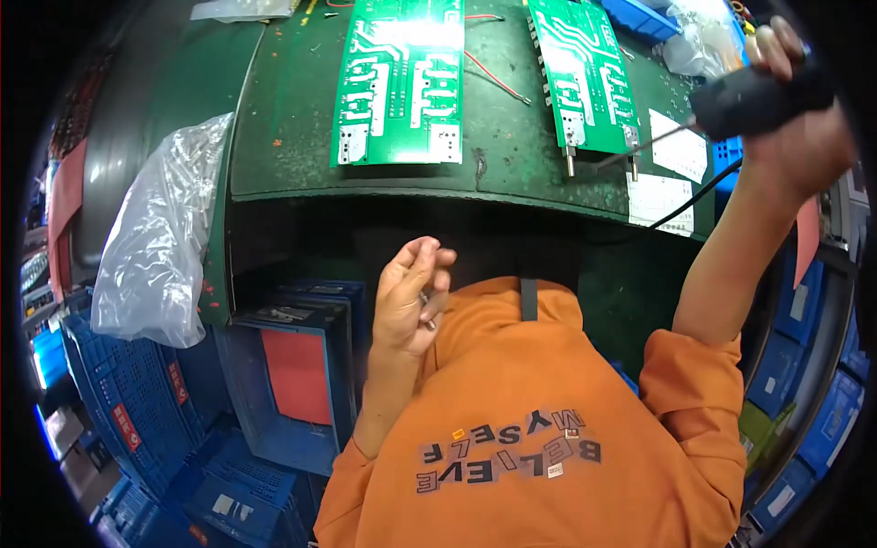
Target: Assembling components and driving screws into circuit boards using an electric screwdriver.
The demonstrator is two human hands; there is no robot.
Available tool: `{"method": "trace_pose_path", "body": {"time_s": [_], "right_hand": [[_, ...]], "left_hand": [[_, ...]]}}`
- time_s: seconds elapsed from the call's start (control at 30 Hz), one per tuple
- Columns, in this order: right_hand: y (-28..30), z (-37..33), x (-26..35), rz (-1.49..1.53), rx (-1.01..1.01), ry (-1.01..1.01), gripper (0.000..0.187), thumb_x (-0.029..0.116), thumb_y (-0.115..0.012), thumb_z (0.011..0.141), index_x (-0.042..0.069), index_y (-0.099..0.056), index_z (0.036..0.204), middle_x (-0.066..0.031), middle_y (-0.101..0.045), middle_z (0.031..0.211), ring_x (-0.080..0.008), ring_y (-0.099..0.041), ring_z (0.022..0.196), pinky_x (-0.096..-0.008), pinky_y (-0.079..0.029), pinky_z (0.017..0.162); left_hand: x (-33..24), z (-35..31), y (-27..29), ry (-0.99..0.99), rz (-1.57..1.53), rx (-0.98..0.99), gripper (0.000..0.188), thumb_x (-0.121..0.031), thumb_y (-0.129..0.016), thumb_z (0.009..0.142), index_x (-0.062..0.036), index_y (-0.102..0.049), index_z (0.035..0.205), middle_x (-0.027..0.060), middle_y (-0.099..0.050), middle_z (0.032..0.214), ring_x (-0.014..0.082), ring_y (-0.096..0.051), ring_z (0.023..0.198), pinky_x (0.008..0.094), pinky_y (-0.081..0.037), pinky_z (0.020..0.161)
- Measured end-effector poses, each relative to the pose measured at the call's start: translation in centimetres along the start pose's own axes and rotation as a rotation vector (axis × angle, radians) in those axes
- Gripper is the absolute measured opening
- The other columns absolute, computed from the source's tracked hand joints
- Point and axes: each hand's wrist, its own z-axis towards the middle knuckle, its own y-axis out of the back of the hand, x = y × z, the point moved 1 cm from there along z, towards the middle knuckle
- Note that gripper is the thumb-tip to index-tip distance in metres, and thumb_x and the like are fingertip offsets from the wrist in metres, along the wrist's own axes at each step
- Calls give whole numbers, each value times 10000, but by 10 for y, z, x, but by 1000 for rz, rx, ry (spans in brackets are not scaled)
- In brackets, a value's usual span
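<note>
My right hand (799, 151), smeared by motion, grips a black corded electric screwdriver (754, 99) at the upper right. Its long thin bit (653, 144) reaches left toward the lower edge of a green circuit board (585, 78), where two metal posts stick out; I cannot tell whether it touches. In front of the bench edge, my left hand (411, 297) is closed with curled fingers. Small metal parts (427, 321) show in its palm, mostly hidden. A second green circuit board (402, 100) lies flat to the left, solder side up.
The dark green bench (283, 155) carries red-and-white wires (493, 78), paper slips (660, 199) and a blue bin (639, 18). A clear plastic bag (164, 237) hangs at the left edge. Blue crates (237, 493) stand below left, and blue bins (795, 393) line the right.
</note>
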Motion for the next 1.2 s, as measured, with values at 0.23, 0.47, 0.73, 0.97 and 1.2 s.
{"method": "trace_pose_path", "body": {"time_s": [0.23,0.47,0.73,0.97,1.2], "right_hand": [[2,-33,25,127,42,13,426,392,-561,816,72,-462,1080,-42,-441,644,-97,-440,440,-208,-387,413],[-13,-45,11,165,100,56,425,398,-543,825,63,-457,1072,-50,-443,655,-105,-442,445,-217,-389,415],[-14,-46,-6,254,180,51,425,405,-522,835,53,-452,1063,-60,-446,667,-114,-444,450,-227,-392,417],[-3,-43,-11,342,230,64,427,411,-504,844,44,-447,1055,-68,-448,677,-123,-445,455,-236,-394,418],[3,-45,-14,427,275,72,431,417,-486,852,35,-442,1047,-76,-450,688,-131,-447,460,-245,-396,420]], "left_hand": [[8,3,-36,72,-305,250,179,-234,-358,945,-110,-474,891,143,-534,1149,62,-456,467,149,-283,328],[20,18,-62,88,-312,328,229,-269,-309,955,-120,-463,874,113,-530,1174,60,-323,341,171,-277,315],[34,22,-68,18,-436,483,334,-272,-246,964,-66,-503,1022,53,-524,1203,49,-341,349,165,-288,330],[38,20,-76,40,-383,408,266,-285,-281,958,-104,-477,961,73,-531,1185,49,-321,334,170,-272,314],[42,23,-83,53,-326,263,209,-289,-355,942,-126,-461,866,96,-555,1144,47,-308,321,169,-262,309]]}}
